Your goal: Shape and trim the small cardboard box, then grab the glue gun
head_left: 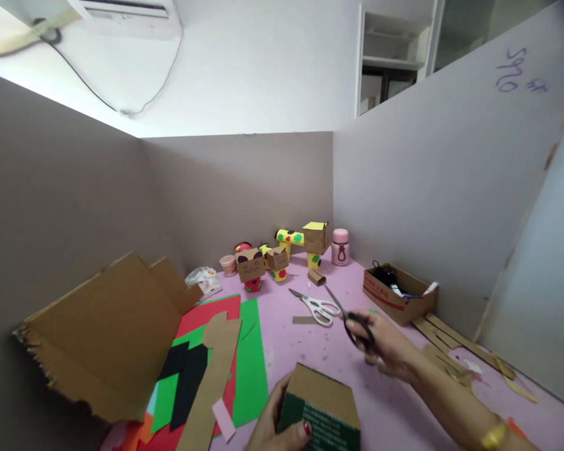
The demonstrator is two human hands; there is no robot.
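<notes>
A small cardboard box [326,388] with a green printed side is gripped in my left hand [282,416] at the bottom of the view. My thumb lies across its printed face. To the right, my right hand [378,338] holds black-handled scissors [361,329], fingers in the handle loops and blades pointing up and left. Just left of those blades, white-handled scissors [319,307] lie on the pink table [282,351]. A strip of grey-brown card [304,320] lies beside them, and a small cardboard tube [316,277] sits behind.
Cardboard-headed figures [250,266] and a yellow spotted animal [291,237] stand at the back, near a pink bottle [340,248]. Coloured sheets [249,376] and a large cardboard piece [108,338] cover the left. An open box [399,294] and cardboard scraps [460,341] are at right.
</notes>
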